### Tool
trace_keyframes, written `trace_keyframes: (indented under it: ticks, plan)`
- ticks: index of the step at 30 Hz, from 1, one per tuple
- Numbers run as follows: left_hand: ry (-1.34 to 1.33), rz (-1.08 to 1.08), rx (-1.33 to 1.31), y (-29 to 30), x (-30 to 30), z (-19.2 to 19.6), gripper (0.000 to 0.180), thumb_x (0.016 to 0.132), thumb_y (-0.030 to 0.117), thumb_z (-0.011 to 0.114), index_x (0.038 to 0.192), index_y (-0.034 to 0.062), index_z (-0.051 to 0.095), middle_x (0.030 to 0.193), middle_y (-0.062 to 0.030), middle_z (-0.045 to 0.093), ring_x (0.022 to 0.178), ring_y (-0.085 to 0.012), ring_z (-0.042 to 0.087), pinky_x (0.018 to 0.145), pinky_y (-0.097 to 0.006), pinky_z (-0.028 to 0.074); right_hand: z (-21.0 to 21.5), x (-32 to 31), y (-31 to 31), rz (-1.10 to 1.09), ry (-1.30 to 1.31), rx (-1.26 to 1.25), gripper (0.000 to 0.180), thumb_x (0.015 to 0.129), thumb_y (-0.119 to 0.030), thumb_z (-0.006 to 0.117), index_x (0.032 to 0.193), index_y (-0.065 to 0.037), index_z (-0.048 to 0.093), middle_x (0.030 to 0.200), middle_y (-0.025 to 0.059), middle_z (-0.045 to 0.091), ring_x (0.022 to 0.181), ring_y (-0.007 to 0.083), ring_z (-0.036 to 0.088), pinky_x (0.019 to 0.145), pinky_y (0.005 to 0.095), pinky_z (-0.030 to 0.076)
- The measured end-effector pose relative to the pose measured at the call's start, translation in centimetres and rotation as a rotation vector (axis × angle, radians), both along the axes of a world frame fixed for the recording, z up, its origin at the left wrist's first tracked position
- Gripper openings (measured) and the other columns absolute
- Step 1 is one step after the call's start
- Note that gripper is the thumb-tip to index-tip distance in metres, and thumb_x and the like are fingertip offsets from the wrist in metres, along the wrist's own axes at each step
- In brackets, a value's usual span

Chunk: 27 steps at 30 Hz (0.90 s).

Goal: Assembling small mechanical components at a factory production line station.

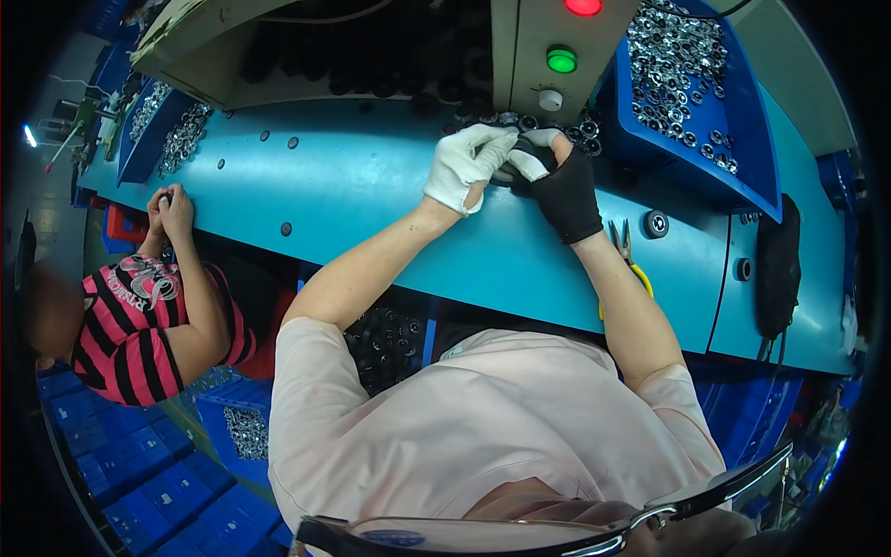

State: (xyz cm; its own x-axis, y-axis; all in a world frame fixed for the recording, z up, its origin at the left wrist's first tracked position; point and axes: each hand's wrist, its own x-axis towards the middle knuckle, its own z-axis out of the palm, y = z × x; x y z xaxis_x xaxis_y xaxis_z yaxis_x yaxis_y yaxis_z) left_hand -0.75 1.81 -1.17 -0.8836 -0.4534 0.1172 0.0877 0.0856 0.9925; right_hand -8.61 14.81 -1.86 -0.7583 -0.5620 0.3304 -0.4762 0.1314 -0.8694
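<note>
Small dark part held over teal bench
It is seemingly pinched by gloved left hand and right hand, fingers narrow; it should be steadied evenly from both sides.

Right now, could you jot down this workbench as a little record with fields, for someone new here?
Left hand: white-gloved, fingers bent, meeting the other
Right hand: black glove, some fingers covered in white
Between them: dark part, mostly hidden; grip unclear
Surface: blue-green bench
Tool: yellow-handled pliers, beside the right forearm
Bin: blue bin, far right side, holding shiny round parts
Lamps: red lamp above green lamp
Neighbour: person in striped shirt, left
</note>
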Motion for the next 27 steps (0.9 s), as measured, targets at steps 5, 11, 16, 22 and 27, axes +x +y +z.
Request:
trace_keyframes:
  ticks: [5, 11, 16, 22, 27]
  plan:
    - [-0.059, -0.043, 0.225, -0.5, -0.4, 0.4, 0.023, 0.092, 0.015, 0.061, 0.099, -0.0063, 0.064, 0.08, -0.0095, 0.065, 0.062, -0.0114, 0.06, 0.054, -0.024, 0.051, -0.5, -1.0, 0.6, 0.171, -0.316, -0.116, 0.03, 0.077, -0.013, 0.074, 0.103, -0.002, 0.062, 0.093, 0.0073, 0.067, 0.076, 0.0157, 0.065, 0.068, 0.0305, 0.053]
    - [-0.116, -0.158, 0.407, -0.9, -0.4, 0.4, 0.03, 0.092, 0.022, 0.061, 0.105, -0.0047, 0.062, 0.083, -0.0094, 0.064, 0.062, -0.0136, 0.061, 0.052, -0.025, 0.052, 0.9, -1.0, 1.3, 0.248, -0.792, -0.176, 0.028, 0.076, -0.004, 0.074, 0.102, -0.002, 0.063, 0.093, 0.0065, 0.067, 0.077, 0.0135, 0.064, 0.07, 0.0271, 0.055]
    - [-0.092, -0.124, 0.39, -0.9, -0.5, 0.5, 0.034, 0.093, 0.025, 0.06, 0.109, -0.0044, 0.06, 0.085, -0.009, 0.063, 0.064, -0.0137, 0.061, 0.053, -0.025, 0.052, 0.8, -1.0, 0.9, 0.263, -0.679, -0.217, 0.032, 0.077, -0.004, 0.073, 0.107, -0.002, 0.061, 0.095, 0.0063, 0.067, 0.085, 0.014, 0.064, 0.071, 0.0278, 0.055]
    - [-0.09, -0.177, 0.387, -1.8, -0.3, 0.8, 0.041, 0.092, 0.028, 0.061, 0.115, -0.0052, 0.058, 0.093, -0.0102, 0.063, 0.071, -0.0155, 0.061, 0.058, -0.026, 0.053, 1.0, -0.7, 0.9, 0.306, -0.578, -0.198, 0.042, 0.077, -0.003, 0.073, 0.115, -0.003, 0.057, 0.101, 0.007, 0.065, 0.089, 0.0139, 0.063, 0.079, 0.0277, 0.052]
    - [-0.082, -0.201, 0.416, -1.8, -0.3, 0.5, 0.038, 0.091, 0.027, 0.062, 0.113, -0.0043, 0.059, 0.094, -0.0103, 0.063, 0.071, -0.0154, 0.061, 0.057, -0.026, 0.053, 1.3, -0.4, 0.8, 0.354, -0.473, -0.246, 0.043, 0.077, -0.003, 0.072, 0.116, -0.002, 0.056, 0.103, 0.0066, 0.064, 0.092, 0.0137, 0.062, 0.083, 0.028, 0.051]
